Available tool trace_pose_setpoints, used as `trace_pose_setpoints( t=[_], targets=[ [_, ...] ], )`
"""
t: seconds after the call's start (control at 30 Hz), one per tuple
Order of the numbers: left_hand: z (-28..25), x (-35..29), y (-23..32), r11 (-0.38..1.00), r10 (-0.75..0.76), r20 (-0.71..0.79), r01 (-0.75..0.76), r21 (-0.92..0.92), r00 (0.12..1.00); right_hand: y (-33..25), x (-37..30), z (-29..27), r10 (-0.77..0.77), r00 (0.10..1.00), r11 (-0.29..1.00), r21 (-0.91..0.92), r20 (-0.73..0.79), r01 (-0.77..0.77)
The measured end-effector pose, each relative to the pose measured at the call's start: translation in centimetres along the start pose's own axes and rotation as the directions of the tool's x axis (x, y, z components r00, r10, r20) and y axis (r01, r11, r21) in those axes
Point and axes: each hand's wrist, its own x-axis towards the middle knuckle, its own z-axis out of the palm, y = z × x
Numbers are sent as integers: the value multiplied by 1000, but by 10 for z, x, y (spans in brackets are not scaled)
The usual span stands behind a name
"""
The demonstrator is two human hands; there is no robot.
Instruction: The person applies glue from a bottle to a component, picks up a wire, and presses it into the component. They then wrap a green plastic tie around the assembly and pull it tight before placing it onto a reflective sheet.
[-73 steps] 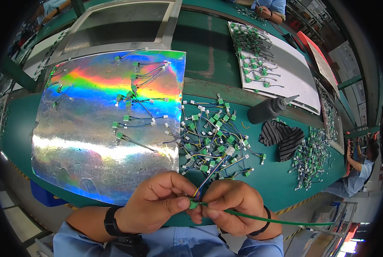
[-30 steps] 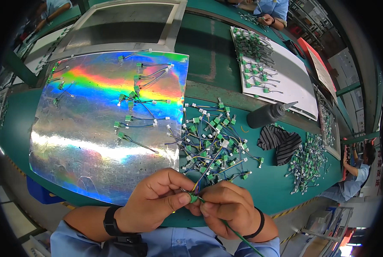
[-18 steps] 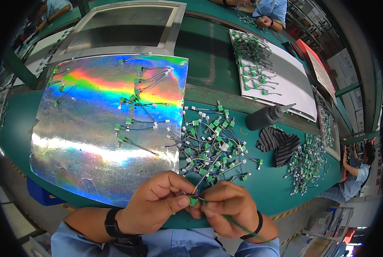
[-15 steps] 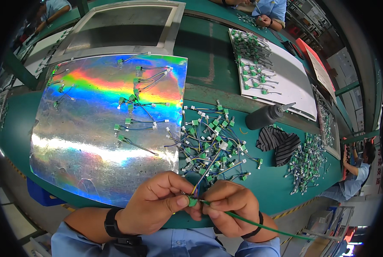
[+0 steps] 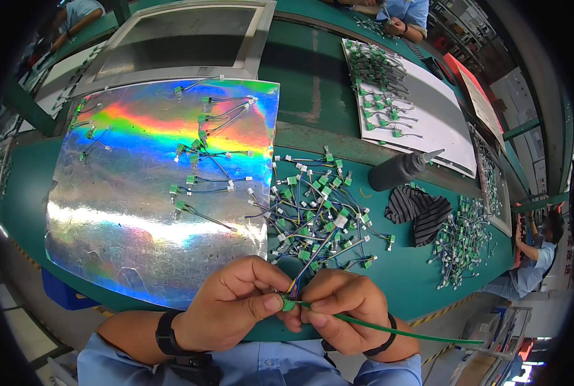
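Note:
In front of my chest, my left hand pinches a small green connector between thumb and fingers. A bundle of thin wires runs up from it to a white plug above the pile. My right hand is closed on a long, thin green strip, whose near end meets the connector. The strip's other end sticks out to the right past my wrist. My fingertips partly hide where strip and connector touch, so I cannot tell whether it goes inside.
Loose wired connectors lie heaped beyond my hands. A shiny silver sheet at left carries several more. To the right are a dark squeeze bottle, a striped cloth, another connector pile and a white board. Other people sit farther off.
The far end of the green strip has swung slightly up and outward to the right. Both hands keep nearly the same place and grip.

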Motion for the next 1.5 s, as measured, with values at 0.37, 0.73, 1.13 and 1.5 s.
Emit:
trace_pose_setpoints(
  t=[0.37,0.73,1.13,1.5],
  targets=[
    [8,1,5,997,-53,-131,59,46,990,-1,1,-3,9,1000,998,-57,25,-8],
    [-3,-2,-1,997,-40,12,39,60,999,2,-2,-1,19,999,1000,-5,26,-19],
    [-2,-2,0,998,-8,2,8,66,1000,1,0,1,-66,998,995,-79,-8,65],
    [8,1,1,992,12,-190,12,124,982,4,3,-3,-77,997,986,-148,-1,76]
  ],
)
